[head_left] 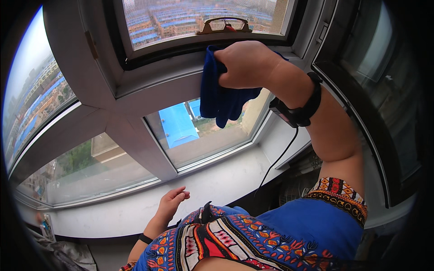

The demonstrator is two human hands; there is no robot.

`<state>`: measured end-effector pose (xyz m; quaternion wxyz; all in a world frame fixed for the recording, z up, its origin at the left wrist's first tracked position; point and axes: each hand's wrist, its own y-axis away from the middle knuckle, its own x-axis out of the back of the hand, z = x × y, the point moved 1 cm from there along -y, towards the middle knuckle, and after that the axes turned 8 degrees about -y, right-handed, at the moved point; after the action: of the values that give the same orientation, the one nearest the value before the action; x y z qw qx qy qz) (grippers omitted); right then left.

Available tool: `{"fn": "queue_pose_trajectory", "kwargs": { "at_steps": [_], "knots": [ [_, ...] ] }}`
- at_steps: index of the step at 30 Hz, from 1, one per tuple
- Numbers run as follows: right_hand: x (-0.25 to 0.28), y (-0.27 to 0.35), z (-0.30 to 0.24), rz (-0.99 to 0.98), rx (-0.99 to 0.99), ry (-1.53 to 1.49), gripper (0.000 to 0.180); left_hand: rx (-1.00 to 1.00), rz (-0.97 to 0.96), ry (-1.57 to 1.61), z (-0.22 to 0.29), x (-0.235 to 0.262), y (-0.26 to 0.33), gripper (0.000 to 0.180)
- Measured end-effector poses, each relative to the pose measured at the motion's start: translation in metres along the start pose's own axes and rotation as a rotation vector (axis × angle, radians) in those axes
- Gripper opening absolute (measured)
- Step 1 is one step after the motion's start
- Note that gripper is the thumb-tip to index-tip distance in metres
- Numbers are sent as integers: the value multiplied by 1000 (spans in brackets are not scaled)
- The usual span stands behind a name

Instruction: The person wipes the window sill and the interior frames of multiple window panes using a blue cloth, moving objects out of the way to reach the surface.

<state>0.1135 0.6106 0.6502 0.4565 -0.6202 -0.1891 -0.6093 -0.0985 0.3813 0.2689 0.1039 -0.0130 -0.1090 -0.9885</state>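
My right hand (pixel 246 65) is raised to the window frame (pixel 153 92) and closed on a dark blue cloth (pixel 217 101). The cloth is bunched at the lower ledge of the upper window and hangs down over the frame, covering part of the lower pane (pixel 190 144). My left hand (pixel 171 202) is low, over the white windowsill (pixel 212 185). It holds nothing, and its fingers are loosely bent and partly apart.
Above the cloth, a gold-coloured handle (pixel 224 25) sits on the screened upper window. A dark-edged window sash (pixel 361 122) stands swung in at right. A black cable (pixel 275 158) hangs from my right wrist device (pixel 289 113). Grey fabric (pixel 68 255) lies at lower left.
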Motion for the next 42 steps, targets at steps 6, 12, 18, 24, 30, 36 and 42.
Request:
{"fn": "queue_pose_trajectory", "kwargs": {
  "at_steps": [6,12,18,24,30,36,42],
  "knots": [
    [-26,32,70,151,-284,-96,37,-27,-49,-20,7,-9,-5,40],
    [-77,87,128,685,-350,-1288,31,-27,-125,-87,13,-19,-16,41],
    [-102,128,99,674,33,-2199,39,-72,-309,-257,42,-50,-41,42],
    [-158,127,68,778,-21,-1972,56,-199,-540,-196,97,-100,-76,48],
    [-162,140,43,691,119,-1640,36,-158,-703,338,145,-143,-96,55],
    [-166,162,44,401,44,-1890,42,-252,-466,516,175,-133,-72,61],
    [-200,163,40,-37,-238,-2265,65,-644,-286,-141,191,-146,-84,48]
  ]
}}
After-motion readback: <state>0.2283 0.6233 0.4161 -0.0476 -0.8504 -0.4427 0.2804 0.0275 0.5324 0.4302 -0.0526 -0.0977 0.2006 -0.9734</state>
